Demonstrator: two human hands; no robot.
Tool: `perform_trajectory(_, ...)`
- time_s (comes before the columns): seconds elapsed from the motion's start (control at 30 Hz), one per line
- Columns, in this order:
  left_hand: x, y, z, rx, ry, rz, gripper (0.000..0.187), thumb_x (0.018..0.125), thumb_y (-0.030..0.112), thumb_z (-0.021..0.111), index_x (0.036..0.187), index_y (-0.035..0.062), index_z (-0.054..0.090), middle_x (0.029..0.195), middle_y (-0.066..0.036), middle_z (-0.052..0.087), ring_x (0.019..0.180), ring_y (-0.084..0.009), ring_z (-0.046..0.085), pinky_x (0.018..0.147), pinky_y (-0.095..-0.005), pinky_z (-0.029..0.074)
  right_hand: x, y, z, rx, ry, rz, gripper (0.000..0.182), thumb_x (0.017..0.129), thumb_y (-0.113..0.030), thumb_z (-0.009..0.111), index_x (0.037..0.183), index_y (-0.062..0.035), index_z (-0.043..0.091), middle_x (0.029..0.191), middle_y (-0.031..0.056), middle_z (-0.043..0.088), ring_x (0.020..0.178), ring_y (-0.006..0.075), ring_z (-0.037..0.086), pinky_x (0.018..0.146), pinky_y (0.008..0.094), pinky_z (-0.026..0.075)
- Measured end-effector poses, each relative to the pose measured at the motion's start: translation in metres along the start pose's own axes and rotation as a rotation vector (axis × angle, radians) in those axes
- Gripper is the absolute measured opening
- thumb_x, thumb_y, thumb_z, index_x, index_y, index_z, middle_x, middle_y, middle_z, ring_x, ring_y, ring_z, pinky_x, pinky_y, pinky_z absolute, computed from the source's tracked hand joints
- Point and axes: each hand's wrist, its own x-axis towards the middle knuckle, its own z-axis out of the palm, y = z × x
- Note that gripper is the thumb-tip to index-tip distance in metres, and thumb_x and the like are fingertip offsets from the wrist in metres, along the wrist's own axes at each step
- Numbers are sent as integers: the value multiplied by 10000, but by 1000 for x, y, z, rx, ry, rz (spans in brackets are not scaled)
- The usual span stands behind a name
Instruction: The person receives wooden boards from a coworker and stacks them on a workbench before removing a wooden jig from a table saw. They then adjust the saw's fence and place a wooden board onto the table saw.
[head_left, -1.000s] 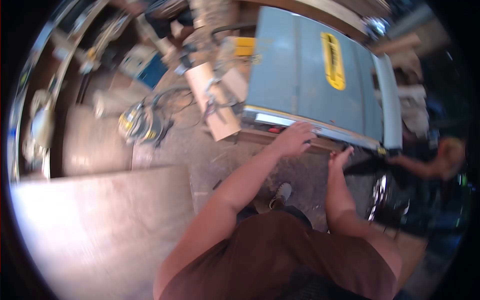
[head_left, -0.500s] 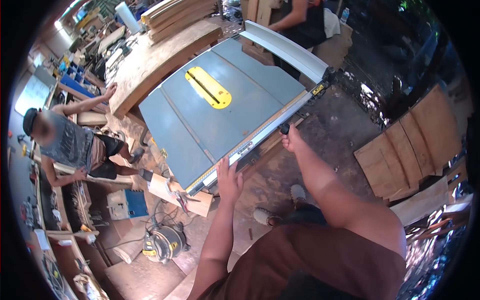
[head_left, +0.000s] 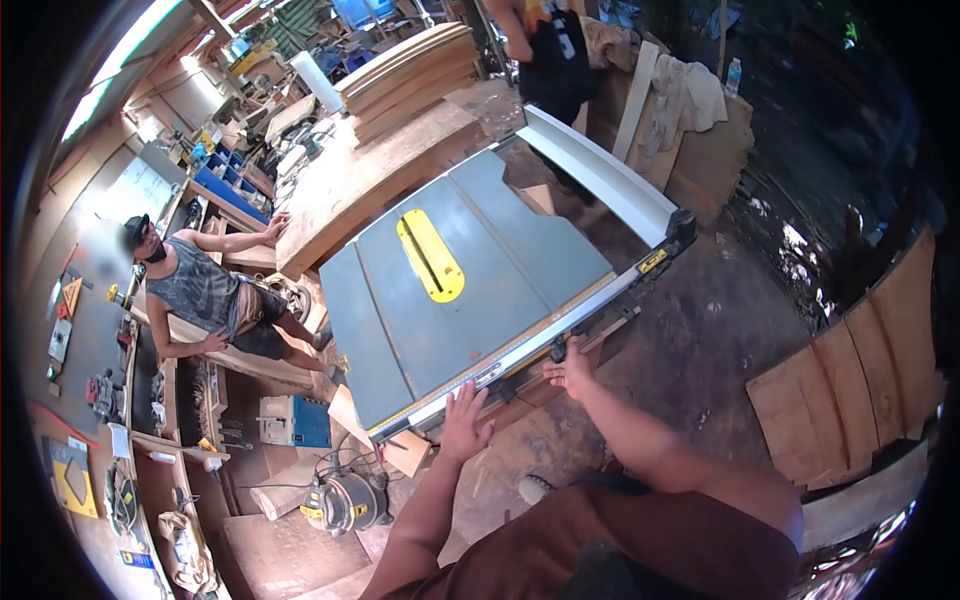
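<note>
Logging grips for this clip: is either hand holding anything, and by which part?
The left hand holds nothing, its fingers spread at the metal rail. The right hand is at the black knob; whether it grips it cannot be told.

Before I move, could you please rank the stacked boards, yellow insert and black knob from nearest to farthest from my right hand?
1. Black knob, right beside the right hand.
2. Yellow insert, to its left, farther forward.
3. Stacked boards, farthest forward, also left.
</note>
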Motion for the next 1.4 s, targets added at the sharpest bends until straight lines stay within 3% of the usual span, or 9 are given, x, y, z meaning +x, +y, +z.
perform_trajectory(0.17,9,7,-2,3,-55,-30,715,773,286,641,1393,88,345,1474,-213,241,1384,-353,194,1112,-515,123,-5,31,-5,-443,124,-649,442,933,-340,439,1260,-49,380,1050,233,531,919,382,567,739,446,478)
perform_trajectory(0.27,27,16,2,-10,-130,40,719,771,296,632,1390,73,341,1476,-219,236,1385,-358,191,1116,-502,108,15,25,-19,624,-396,551,458,951,-392,391,1259,-53,391,1056,184,533,807,261,588,596,361,497)
perform_trajectory(0.5,35,25,5,31,-144,19,718,777,322,621,1387,66,343,1473,-234,231,1384,-367,188,1116,-503,100,12,53,-1,-288,74,-602,412,952,-370,357,1222,-70,441,797,92,577,644,188,558,538,297,481)
perform_trajectory(0.63,45,31,3,-40,-161,77,710,783,335,616,1388,78,346,1478,-237,213,1387,-368,177,1116,-503,95,10,5,-22,809,-493,632,318,942,-399,344,930,-105,466,665,69,499,459,128,454,406,287,364)
perform_trajectory(0.73,53,39,7,-11,-137,75,691,783,383,624,1369,102,390,1476,-241,212,1386,-362,185,1104,-522,122,6,6,-13,814,-459,690,335,952,-390,349,1022,-88,476,706,89,525,469,144,468,407,287,375)
perform_trajectory(0.9,49,29,7,-83,-119,115,673,785,394,621,1354,103,410,1474,-245,212,1385,-364,183,1105,-521,121,8,41,9,-289,183,-610,413,950,-392,386,1190,-62,449,803,113,569,474,182,482,437,306,405)
perform_trajectory(1.03,60,32,12,-130,-126,155,643,809,408,596,1348,106,418,1482,-246,185,1393,-372,146,1111,-512,93,-1,9,-7,491,-176,467,414,962,-475,344,1068,-103,490,741,76,554,458,129,466,434,290,407)
perform_trajectory(1.17,57,28,12,-128,-105,191,606,798,419,608,1296,99,477,1479,-256,178,1392,-377,140,1108,-520,107,-19,8,10,72,72,-63,398,951,-474,399,1027,-92,482,758,51,552,505,139,512,417,267,417)
perform_trajectory(1.4,59,27,10,-100,-145,182,559,794,410,631,1259,117,528,1465,-272,202,1382,-395,164,1109,-510,130,-4,8,-24,170,-300,300,456,938,-516,408,1146,-113,461,768,64,559,614,183,570,546,322,485)
